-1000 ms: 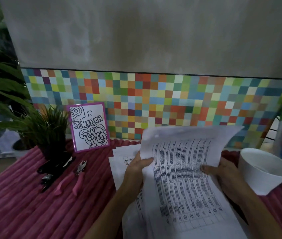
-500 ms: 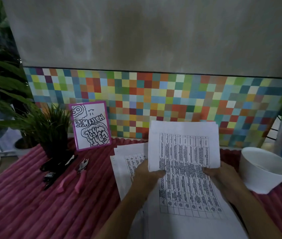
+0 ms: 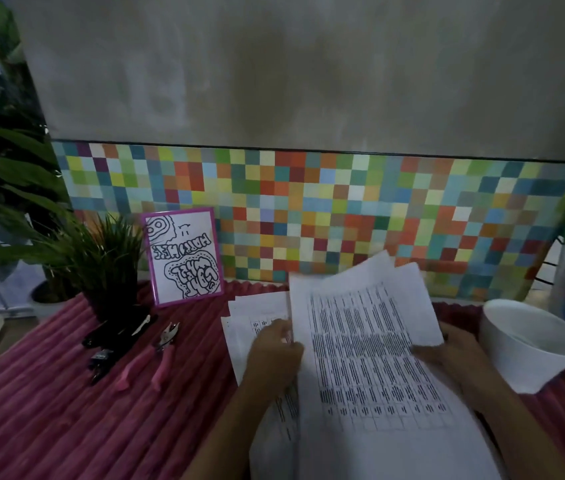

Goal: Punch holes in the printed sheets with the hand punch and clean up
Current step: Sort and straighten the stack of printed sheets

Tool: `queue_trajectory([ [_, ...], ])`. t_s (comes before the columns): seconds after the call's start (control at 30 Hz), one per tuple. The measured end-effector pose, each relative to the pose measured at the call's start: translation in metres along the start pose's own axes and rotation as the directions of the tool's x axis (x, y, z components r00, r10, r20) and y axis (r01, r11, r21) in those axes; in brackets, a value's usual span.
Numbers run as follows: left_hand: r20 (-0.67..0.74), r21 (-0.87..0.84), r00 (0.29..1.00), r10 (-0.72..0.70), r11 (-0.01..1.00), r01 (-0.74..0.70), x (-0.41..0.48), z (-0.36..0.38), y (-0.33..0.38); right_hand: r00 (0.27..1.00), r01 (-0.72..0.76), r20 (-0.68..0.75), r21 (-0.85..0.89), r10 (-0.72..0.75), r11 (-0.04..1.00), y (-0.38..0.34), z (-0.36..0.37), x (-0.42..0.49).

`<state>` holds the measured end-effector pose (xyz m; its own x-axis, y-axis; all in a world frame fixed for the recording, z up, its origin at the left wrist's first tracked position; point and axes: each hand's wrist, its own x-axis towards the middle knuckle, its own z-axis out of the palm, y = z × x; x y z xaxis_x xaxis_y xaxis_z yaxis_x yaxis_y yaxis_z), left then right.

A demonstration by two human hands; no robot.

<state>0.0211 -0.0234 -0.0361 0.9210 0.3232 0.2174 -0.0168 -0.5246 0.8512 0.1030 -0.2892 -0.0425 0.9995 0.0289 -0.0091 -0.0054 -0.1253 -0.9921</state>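
Two hands: the left hand (image 3: 276,353) and the right hand (image 3: 456,358) both hold one bundle of printed sheets (image 3: 360,341), one at each side edge.
Left hand: fingers curled round the bundle's left edge, back of the hand toward the camera.
Right hand: grips the right edge, thumb lying on the printed face, the other fingers hidden behind the paper.
Printed sheets: lifted off the table and tilted up, dark gridded text facing the camera, top corners fanned apart.
Loose pages (image 3: 257,313): more printed paper lies flat on the table under the left hand, partly covered by the bundle.
Hand punch (image 3: 158,358): lies on the table well left of the left hand, pink handles toward the camera, metal head pointing away; neither hand touches it.
Black tools (image 3: 118,337): just left of the hand punch; too dim to tell what they are.
White bowl (image 3: 523,370): stands on the table near the right hand, apart from it.
Table (image 3: 49,410): covered in a pink ribbed cloth.
Drawing card (image 3: 184,258): purple-bordered, propped upright at the back beyond the hand punch.
Small plant (image 3: 108,261): in a dark pot just left of the drawing card.
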Motion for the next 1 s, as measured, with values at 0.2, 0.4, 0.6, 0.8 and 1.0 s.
queue_trajectory([
  [0.2, -0.137, 0.732, 0.986, -0.095, 0.661, 0.166, 0.001, -0.017, -0.031, 0.996, -0.044, -0.072, 0.004, 0.045, 0.999, 0.007, 0.001, 0.001],
  [0.4, -0.138, 0.625, 0.990, -0.022, 0.773, 0.104, 0.012, -0.015, -0.040, 0.989, 0.007, -0.150, 0.033, -0.002, 0.999, -0.001, 0.000, -0.005],
  [0.6, -0.162, 0.367, 0.987, -0.002, 0.928, 0.062, 0.020, -0.015, -0.049, 0.989, -0.012, -0.137, 0.310, 0.057, 0.951, -0.009, -0.002, -0.005],
  [0.8, -0.097, 0.546, 0.980, 0.175, 0.833, -0.095, 0.028, -0.009, -0.044, 0.999, -0.027, -0.026, 0.412, 0.042, 0.911, -0.019, -0.003, -0.009],
  [1.0, -0.088, -0.127, 0.944, 0.318, 0.936, -0.327, 0.015, 0.006, -0.024, 0.993, -0.071, 0.113, 0.457, 0.021, 0.887, -0.016, 0.000, -0.013],
])
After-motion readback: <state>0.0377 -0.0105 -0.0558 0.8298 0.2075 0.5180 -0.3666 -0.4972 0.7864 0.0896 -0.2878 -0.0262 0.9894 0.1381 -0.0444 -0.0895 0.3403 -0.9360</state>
